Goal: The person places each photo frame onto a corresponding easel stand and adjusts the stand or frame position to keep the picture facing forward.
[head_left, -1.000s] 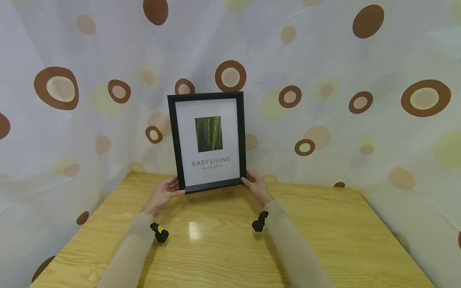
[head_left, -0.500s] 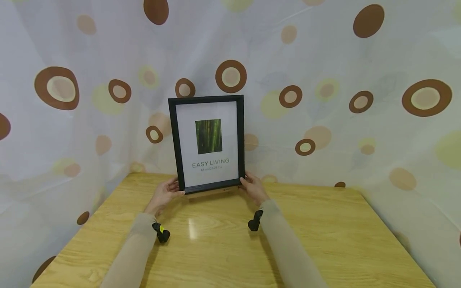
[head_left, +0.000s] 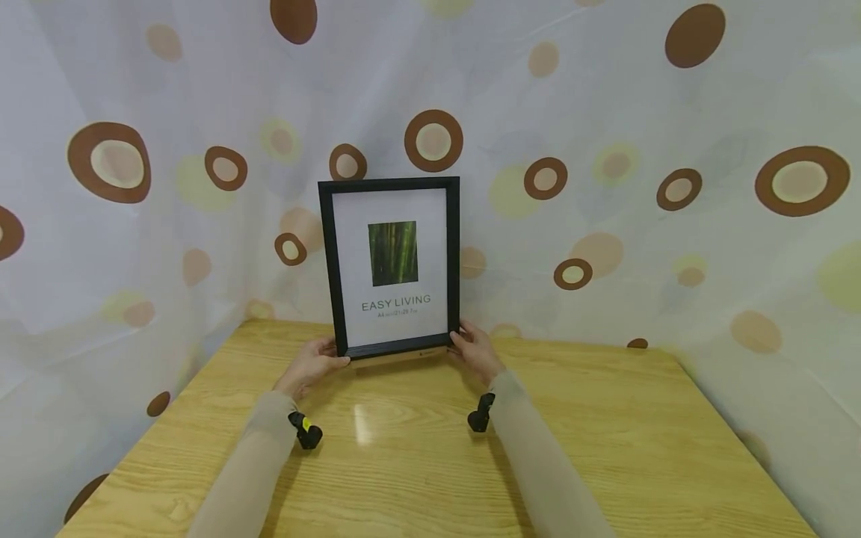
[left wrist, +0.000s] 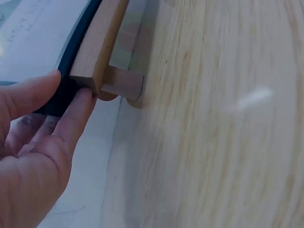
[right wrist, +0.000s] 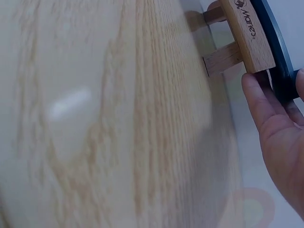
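A black picture frame [head_left: 394,254] with a bamboo picture and the words "EASY LIVING" stands near the back of the table, leaning slightly backward. Below its lower edge shows the ledge of a small wooden easel [head_left: 401,359], lettered "Maries" in the right wrist view; most of the easel is hidden behind the frame. My left hand [head_left: 312,366] holds the lower left corner, thumb on the front and fingers behind. At the lower right corner, my right hand [head_left: 479,354] grips likewise. Both index fingertips lie right at the ends of the ledge [left wrist: 100,45].
A wooden table [head_left: 417,463] with a glossy top lies under both arms. Behind and at both sides hangs a white curtain [head_left: 605,97] with brown and yellow dots. Short easel legs [right wrist: 223,58] stand on the table below the ledge.
The picture frame has come down a little and sits lower, with the easel's ledge now showing along its bottom edge. Both hands keep their hold on its corners.
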`<state>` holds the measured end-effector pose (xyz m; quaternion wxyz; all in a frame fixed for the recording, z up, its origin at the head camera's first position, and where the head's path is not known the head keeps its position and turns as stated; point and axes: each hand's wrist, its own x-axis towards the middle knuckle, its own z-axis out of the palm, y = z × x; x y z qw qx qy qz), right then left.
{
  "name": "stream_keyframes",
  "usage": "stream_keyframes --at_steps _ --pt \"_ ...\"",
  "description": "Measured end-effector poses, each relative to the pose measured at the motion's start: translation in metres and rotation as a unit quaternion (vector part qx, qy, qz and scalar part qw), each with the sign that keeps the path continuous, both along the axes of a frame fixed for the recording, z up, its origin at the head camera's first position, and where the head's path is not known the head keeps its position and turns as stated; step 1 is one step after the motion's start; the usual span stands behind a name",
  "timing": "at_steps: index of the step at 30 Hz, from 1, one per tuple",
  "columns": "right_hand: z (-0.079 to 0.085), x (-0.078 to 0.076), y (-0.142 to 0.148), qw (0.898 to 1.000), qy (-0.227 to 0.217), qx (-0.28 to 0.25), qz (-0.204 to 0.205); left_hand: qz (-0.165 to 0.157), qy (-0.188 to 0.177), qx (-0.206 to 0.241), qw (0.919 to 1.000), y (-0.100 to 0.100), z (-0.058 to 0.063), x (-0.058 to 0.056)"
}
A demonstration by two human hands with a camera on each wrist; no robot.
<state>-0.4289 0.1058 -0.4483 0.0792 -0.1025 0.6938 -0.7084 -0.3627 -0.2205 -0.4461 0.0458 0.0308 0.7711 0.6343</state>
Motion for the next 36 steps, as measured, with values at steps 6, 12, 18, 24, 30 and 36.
stream_keyframes --at_steps 6,12,18,24,30,36 --pt "0.000 0.002 0.003 1.000 0.005 0.003 0.007 0.023 -0.001 0.021 0.9995 0.006 -0.004 -0.002" --pt "0.001 0.002 0.002 0.999 0.023 0.027 0.006 0.028 0.003 0.051 0.9983 0.008 -0.006 -0.003" --pt "-0.002 0.004 0.009 0.998 0.035 0.038 0.029 0.028 0.001 0.062 0.9977 0.010 -0.006 -0.001" --pt "-0.005 0.007 0.024 0.996 0.044 0.034 0.064 0.020 0.002 0.061 0.9980 0.011 -0.006 -0.001" --pt "-0.008 0.008 0.036 0.996 0.025 0.018 0.086 0.005 -0.006 0.061 0.9981 0.012 -0.006 -0.001" --pt "-0.010 0.009 0.047 0.995 0.020 0.055 0.081 -0.014 -0.013 0.067 0.9976 0.016 -0.005 -0.003"
